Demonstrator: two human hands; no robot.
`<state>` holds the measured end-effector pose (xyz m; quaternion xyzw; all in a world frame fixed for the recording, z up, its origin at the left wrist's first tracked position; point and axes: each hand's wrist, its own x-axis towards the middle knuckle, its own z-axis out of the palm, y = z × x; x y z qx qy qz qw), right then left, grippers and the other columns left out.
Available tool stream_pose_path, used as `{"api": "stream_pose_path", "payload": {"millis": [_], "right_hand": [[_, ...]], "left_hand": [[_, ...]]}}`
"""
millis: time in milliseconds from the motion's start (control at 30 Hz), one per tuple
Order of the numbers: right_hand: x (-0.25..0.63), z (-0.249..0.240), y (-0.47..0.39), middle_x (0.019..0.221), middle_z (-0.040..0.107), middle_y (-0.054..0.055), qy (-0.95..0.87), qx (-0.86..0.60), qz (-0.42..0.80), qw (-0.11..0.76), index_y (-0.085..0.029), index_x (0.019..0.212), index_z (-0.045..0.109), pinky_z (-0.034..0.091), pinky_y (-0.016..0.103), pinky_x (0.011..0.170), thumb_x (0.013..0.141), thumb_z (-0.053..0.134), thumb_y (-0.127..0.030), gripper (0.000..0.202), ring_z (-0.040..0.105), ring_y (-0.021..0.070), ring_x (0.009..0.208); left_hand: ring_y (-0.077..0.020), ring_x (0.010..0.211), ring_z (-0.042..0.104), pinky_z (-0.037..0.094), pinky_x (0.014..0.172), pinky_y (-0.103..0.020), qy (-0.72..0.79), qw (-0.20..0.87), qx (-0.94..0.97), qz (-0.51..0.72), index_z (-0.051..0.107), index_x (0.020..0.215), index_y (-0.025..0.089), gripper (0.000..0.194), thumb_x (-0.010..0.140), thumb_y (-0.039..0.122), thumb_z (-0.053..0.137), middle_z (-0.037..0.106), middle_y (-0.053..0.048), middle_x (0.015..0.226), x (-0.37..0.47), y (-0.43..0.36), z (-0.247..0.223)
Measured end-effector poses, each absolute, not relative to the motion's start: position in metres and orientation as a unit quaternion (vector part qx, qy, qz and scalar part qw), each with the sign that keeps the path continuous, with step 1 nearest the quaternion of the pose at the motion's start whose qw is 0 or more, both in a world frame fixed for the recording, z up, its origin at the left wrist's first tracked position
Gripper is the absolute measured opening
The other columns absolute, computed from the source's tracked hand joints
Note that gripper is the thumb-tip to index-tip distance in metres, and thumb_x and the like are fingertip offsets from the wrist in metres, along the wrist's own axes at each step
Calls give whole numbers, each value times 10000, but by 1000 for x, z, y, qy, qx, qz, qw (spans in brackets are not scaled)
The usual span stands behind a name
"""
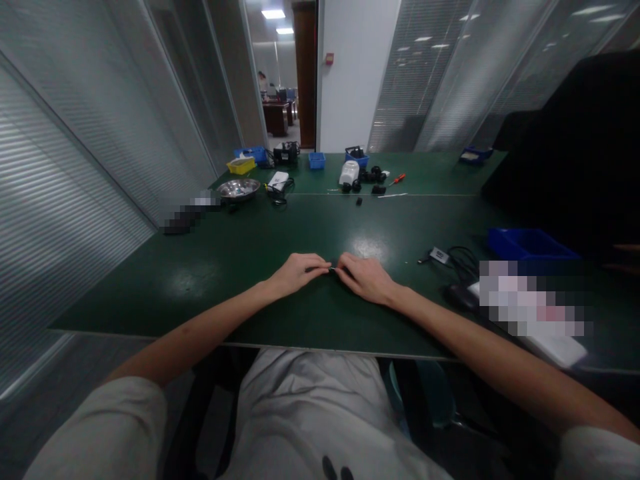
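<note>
My left hand (299, 272) and my right hand (366, 277) meet fingertip to fingertip above the green tabletop (240, 303), straight in front of me. Between them is a small, thin, dark piece with a shiny bit (333, 269), too small to name. The left thumb and index finger pinch one end of it. On the other side, the closed fingers of my right hand press against it. Most of the piece is hidden by the fingers.
To the right lie a cable with a grey plug (439, 255), a blue bin (530, 245) and a white box (555, 343), partly blurred. Farther back are a metal bowl (239, 189), a white device (349, 173), black parts (373, 175) and an orange screwdriver (399, 179). A dark figure sits at right.
</note>
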<state>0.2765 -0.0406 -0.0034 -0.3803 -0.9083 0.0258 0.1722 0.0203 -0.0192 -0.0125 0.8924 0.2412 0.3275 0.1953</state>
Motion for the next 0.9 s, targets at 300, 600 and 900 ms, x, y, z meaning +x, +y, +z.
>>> {"api": "stream_pose_path", "payload": {"millis": [300,600,900], "right_hand": [[277,4,-47,997,638,73,-920,-371,-38,123,-188,1048,565,233,312,601,1106,365,-364,273,557,160,722],[279,6,-48,1010,645,78,-918,-379,-37,110,-188,1049,577,227,318,598,1100,373,-373,280,559,160,713],[278,5,-47,1004,642,80,-921,-370,-34,118,-190,1048,585,229,315,595,1095,377,-364,275,557,161,707]], "left_hand": [[-206,1114,683,551,998,-337,235,117,928,264,751,1247,162,308,1076,276,522,722,-114,1198,15,-20,-13],[-206,1114,676,552,987,-331,232,106,930,266,739,1260,150,316,1080,272,510,716,-123,1191,11,-17,-13],[-207,1114,684,542,1007,-337,223,142,928,263,755,1245,164,301,1069,275,536,729,-121,1194,9,-17,-8]]}}
